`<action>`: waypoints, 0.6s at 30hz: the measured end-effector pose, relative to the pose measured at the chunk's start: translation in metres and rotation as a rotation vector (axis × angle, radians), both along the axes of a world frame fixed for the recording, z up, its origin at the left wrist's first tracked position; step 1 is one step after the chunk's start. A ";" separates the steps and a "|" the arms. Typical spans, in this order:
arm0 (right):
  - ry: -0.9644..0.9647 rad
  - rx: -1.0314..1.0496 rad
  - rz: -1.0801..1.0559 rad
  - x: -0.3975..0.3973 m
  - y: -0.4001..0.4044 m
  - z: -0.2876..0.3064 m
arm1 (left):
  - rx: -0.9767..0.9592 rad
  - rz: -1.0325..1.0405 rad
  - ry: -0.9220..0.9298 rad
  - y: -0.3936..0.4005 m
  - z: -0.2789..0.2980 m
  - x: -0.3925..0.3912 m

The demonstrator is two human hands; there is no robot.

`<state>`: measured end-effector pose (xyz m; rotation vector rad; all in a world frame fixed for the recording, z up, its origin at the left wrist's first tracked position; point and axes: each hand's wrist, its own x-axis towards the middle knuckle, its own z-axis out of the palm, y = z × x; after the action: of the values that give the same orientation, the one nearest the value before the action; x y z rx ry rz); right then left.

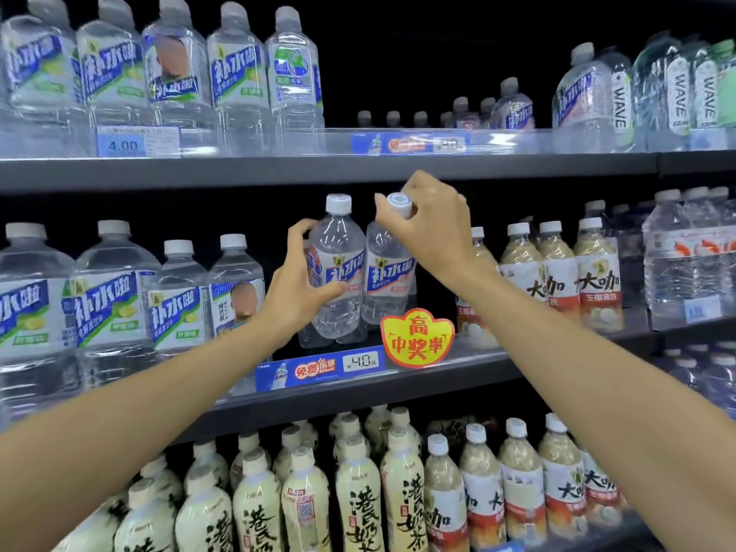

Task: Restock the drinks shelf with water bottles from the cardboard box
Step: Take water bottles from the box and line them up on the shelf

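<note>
Two clear water bottles with pink-and-blue labels stand side by side at the front of the middle shelf (478, 378), in the gap between the big lime-labelled bottles (179, 300) on the left and the milk-tea bottles (557, 272) on the right. The left hand (296, 288) wraps the body of the left bottle (338, 272), thumb across its label; the right hand (432, 229) pinches the cap of the right bottle (392, 272) from above. The step in hand looks like seating and squaring this pair on the shelf. Next would be to push them upright and label-forward behind the price strip (318, 370) and red promo tag (417, 337), let go, then fetch more; the cardboard box is out of view
</note>
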<state>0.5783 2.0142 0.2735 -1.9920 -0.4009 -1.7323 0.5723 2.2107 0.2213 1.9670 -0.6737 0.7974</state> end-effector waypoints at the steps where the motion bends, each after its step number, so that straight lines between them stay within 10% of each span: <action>1: 0.014 -0.002 0.007 0.004 0.001 -0.003 | -0.008 -0.005 0.032 0.001 -0.001 0.004; 18: 0.397 -0.060 0.085 0.059 0.012 -0.011 | -0.035 -0.029 0.465 0.006 -0.005 0.039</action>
<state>0.6373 2.0258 0.2625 -2.2603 -0.3958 -1.2458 0.6112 2.2166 0.2162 2.0067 -0.4044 0.3091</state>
